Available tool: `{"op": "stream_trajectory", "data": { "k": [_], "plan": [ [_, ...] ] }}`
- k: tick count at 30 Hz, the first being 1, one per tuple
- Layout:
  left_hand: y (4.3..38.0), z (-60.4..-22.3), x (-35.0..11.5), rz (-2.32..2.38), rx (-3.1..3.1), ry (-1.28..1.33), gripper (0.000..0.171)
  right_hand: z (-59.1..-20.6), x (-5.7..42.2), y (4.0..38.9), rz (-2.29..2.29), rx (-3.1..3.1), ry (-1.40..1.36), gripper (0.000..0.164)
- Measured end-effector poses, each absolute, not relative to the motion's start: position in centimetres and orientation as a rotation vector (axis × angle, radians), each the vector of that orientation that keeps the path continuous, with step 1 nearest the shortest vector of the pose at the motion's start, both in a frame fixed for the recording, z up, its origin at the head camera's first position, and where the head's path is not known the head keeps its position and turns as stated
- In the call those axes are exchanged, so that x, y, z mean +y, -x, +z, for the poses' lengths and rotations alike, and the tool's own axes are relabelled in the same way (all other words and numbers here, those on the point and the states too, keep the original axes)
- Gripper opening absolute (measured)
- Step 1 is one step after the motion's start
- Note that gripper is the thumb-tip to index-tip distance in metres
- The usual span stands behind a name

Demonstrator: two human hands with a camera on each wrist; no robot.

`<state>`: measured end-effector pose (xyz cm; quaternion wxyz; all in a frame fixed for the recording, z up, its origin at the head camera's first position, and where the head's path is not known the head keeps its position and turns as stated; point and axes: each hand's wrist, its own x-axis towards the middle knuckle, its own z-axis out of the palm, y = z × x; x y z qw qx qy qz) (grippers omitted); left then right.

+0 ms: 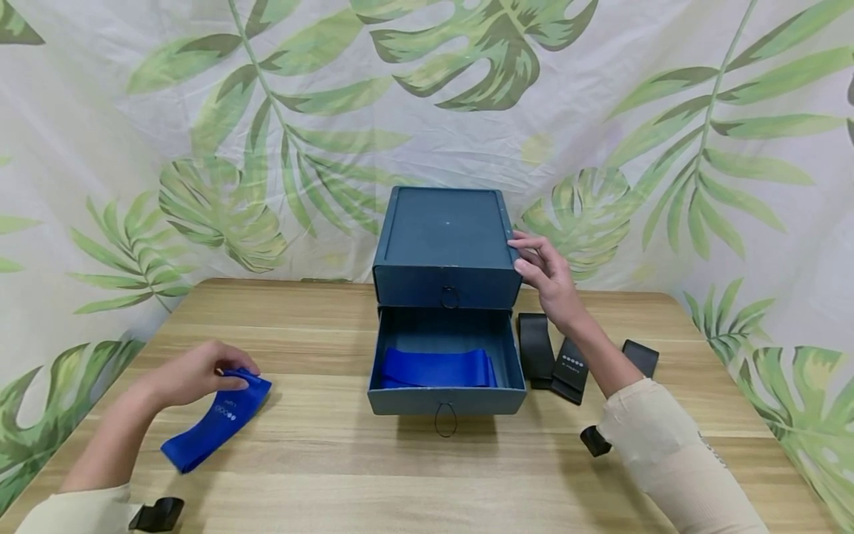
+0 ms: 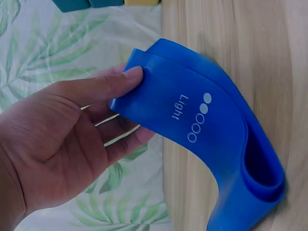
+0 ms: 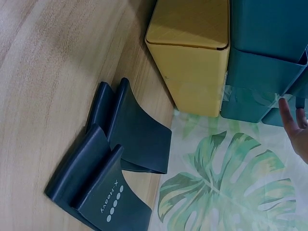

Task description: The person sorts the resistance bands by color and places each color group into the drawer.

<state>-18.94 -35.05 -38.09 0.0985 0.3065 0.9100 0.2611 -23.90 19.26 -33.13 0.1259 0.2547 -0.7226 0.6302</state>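
My left hand [image 1: 200, 374] pinches one end of a blue resistance band [image 1: 227, 419] between thumb and fingers, at the left side of the table. "Light" is printed on the band, and its loop hangs loose in the left wrist view. My right hand [image 1: 550, 278] touches the upper right side of a dark teal drawer box [image 1: 447, 226] with extended fingers. Below its closed top drawer [image 1: 414, 285], a lower drawer [image 1: 394, 403] is pulled out. Another blue band [image 1: 434, 367] lies folded inside. In the right wrist view, only fingertips [image 3: 287, 115] show, at the right edge.
Folded black resistance bands lie right of the box, one marked "X-Heavy" [image 3: 113, 202], another [image 1: 536, 348] beside it, another [image 1: 640, 357] further right. A yellow box section [image 3: 192, 77] forms the bottom of the stack. A leaf-patterned cloth [image 1: 333, 148] hangs behind the wooden table [image 1: 320, 460].
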Motion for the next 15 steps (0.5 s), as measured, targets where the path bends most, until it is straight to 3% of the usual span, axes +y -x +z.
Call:
{"op": "stream_trajectory", "data": {
  "k": [15],
  "plan": [
    [18.6, -37.0, -32.2, 1.011, 2.646, -0.938, 0.009, -33.2, 19.2, 24.0, 1.835, -2.094, -0.751, 0.037]
  ]
}}
